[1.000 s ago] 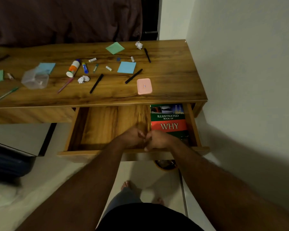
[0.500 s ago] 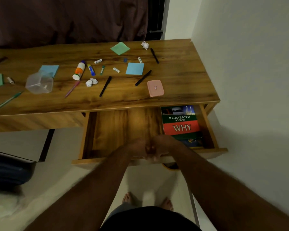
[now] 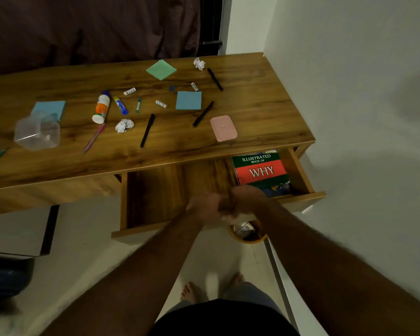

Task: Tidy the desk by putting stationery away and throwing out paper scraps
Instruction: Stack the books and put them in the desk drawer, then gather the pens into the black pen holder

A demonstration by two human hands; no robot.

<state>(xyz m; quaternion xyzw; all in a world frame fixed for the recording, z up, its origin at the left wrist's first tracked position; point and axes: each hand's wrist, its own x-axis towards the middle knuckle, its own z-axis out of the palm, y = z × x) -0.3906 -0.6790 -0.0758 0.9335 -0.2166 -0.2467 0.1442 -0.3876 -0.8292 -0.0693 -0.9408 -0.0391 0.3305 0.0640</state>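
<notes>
Nearest the camera, both forearms reach forward and meet at the front edge of the open drawer (image 3: 155,190). The left hand (image 3: 205,208) and right hand (image 3: 246,200) sit knuckle to knuckle with fingers curled over the drawer front, which looks like a two-handed grip for sliding it; motion blur hides exactly how the fingers lie. Just below the hands, on the floor, stands a small bin (image 3: 249,235), handy for the scraps.

Inside the drawer, a book (image 3: 261,169) lies flat against the right wall, leaving the wide left part free, likely where the stationery is meant to go.

Everything to be tidied is on the desk (image 3: 264,112) (nothing has gone in yet, judging by the bare drawer floor). Near the front edge lie a pink case (image 3: 223,128), a black pen (image 3: 147,130), a crumpled paper ball (image 3: 124,125), a pink pen (image 3: 94,137) and a clear plastic container (image 3: 37,133). Further back are a second black pen (image 3: 203,113), a blue sticky pad (image 3: 189,100), a glue bottle (image 3: 101,108) and a blue glue stick (image 3: 121,105). Farthest off sit a green sticky pad (image 3: 161,69), a third black pen (image 3: 214,79) and another paper ball (image 3: 199,63).
</notes>
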